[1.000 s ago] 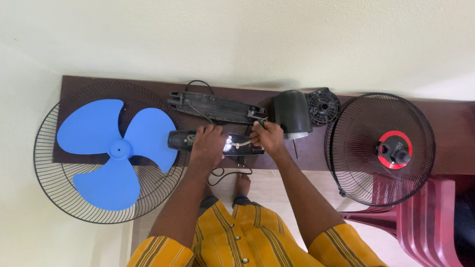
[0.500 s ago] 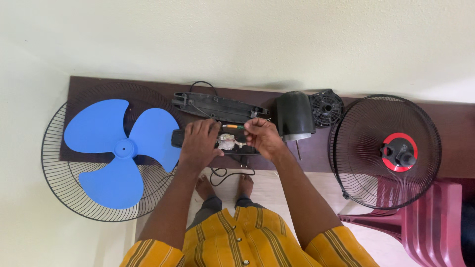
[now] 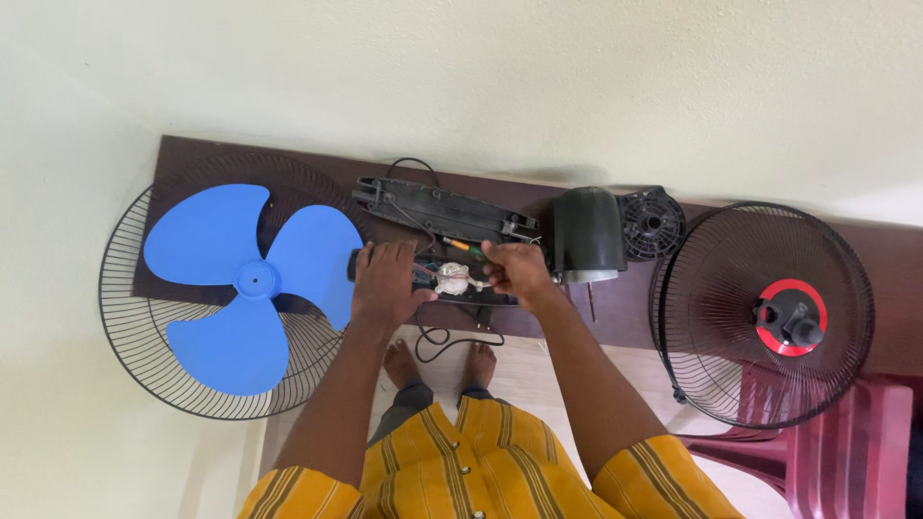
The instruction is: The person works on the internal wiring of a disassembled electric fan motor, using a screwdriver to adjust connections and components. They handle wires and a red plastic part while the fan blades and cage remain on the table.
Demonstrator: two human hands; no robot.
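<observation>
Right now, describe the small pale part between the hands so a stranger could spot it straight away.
Start at the dark brown bench along the wall, between the blue fan blade and the wire guard with a red hub. In its middle, the left hand and right hand meet over a small whitish part. It is the only pale piece among black housings.
</observation>
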